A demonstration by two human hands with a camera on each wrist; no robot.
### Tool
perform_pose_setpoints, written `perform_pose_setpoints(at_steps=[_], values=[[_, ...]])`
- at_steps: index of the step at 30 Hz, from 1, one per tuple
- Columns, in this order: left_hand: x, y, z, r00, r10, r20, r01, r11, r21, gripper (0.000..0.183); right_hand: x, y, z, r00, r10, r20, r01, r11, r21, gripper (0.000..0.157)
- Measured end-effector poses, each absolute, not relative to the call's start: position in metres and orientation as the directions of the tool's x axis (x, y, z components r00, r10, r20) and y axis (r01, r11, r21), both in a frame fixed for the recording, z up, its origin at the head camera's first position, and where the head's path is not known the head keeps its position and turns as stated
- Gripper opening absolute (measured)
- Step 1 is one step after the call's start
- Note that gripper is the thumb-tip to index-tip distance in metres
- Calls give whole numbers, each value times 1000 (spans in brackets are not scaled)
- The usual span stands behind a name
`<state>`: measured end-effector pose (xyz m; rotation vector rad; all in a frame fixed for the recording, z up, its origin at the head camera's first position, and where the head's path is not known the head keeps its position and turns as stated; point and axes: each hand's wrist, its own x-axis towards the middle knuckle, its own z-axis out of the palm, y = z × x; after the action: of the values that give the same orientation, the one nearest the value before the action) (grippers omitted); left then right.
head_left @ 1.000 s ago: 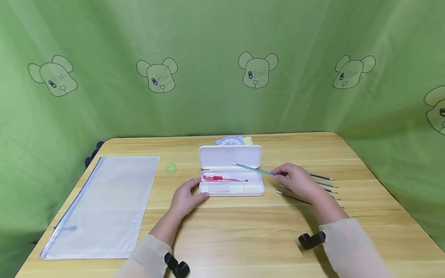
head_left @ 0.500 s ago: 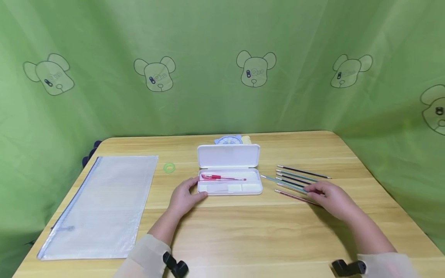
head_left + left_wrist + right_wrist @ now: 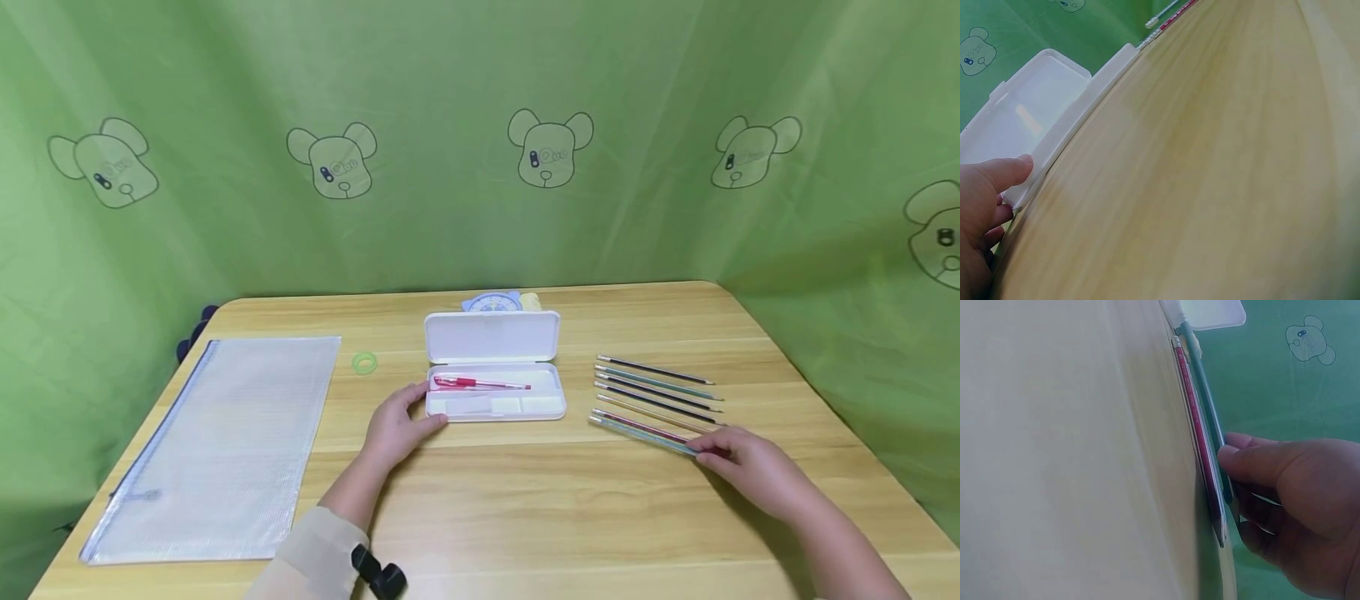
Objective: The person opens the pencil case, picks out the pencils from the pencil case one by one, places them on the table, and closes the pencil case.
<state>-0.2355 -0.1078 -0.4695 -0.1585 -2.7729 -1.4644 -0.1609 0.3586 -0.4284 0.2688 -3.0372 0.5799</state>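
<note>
A white pencil case [image 3: 536,404] stands with its lid raised, and a red gel pen [image 3: 472,383] lies in its rear compartment. My left hand [image 3: 397,427] grips the case's left end, the thumb over the front rim and the fingers along the side. On the right, my right hand [image 3: 757,468] pinches a teal pencil [image 3: 1205,394] near its lower end between thumb and fingers. That pencil lies close alongside a red pencil [image 3: 1192,406], on its near side in the head view. Several more pencils [image 3: 656,386] lie in a slanted row behind these two.
A clear zip pouch [image 3: 232,442] lies flat at the left of the wooden table [image 3: 517,517]. Between it and the case is a green ring [image 3: 365,362]. Behind the lid, a blue dial-like object [image 3: 492,302] partly shows. Green curtain [image 3: 450,233] surrounds the table.
My right hand has carried the teal pencil from above the case back right and toward me, past the row, to beside the red pencil. The left hand stays on the case.
</note>
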Motion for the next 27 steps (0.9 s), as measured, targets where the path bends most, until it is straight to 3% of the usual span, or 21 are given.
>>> perform_pose_setpoints(at_steps=[11,27], values=[[-235,-108,-469,-996,85,36,78,558,826,64,-158,361,-431,-988,-156,3,-148,927,-343,15],[-235,-107,-468,-996,79,34,72,550,832,64,-156,363,-433,-988,-154,31,-155,926,-343,19]])
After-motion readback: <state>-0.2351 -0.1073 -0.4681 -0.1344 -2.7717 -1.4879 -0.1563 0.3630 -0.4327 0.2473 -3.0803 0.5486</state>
